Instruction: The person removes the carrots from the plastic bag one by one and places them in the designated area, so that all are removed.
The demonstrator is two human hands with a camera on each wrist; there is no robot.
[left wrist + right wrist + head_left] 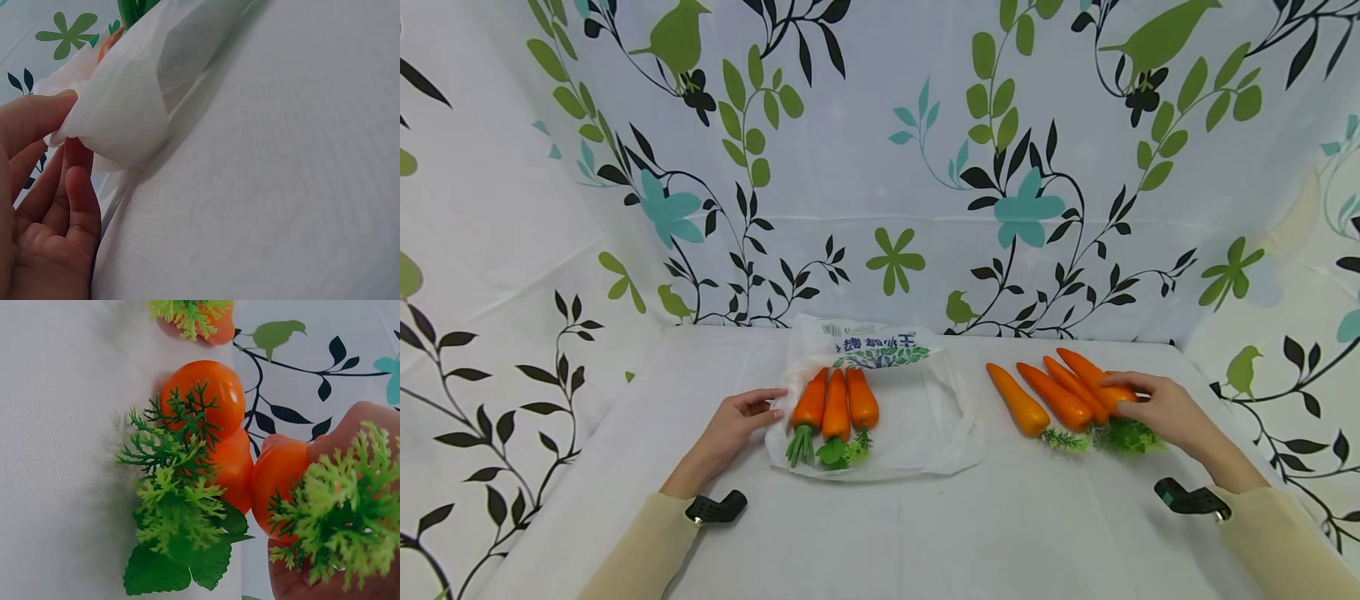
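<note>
My left hand (737,425) pinches the left edge of a white plastic bag (921,425) between thumb and fingers; the left wrist view shows the thin bag film (125,119) bunched there. Three orange carrots (837,408) with green tops lie side by side at the bag's mouth, tops toward me. To the right, my right hand (1165,408) grips the thick end of a carrot (1082,367). In the right wrist view this carrot (281,481) has frilly light green leaves over the fingers. Beside it lie three more carrots (1052,396), their leafy tops also toward me.
A white cloth covers the table (895,542). Behind it hangs a curtain (880,167) printed with leaves, birds and flowers. The bag's upper layer carries green and blue print (880,350). Each wrist wears a black band (718,507).
</note>
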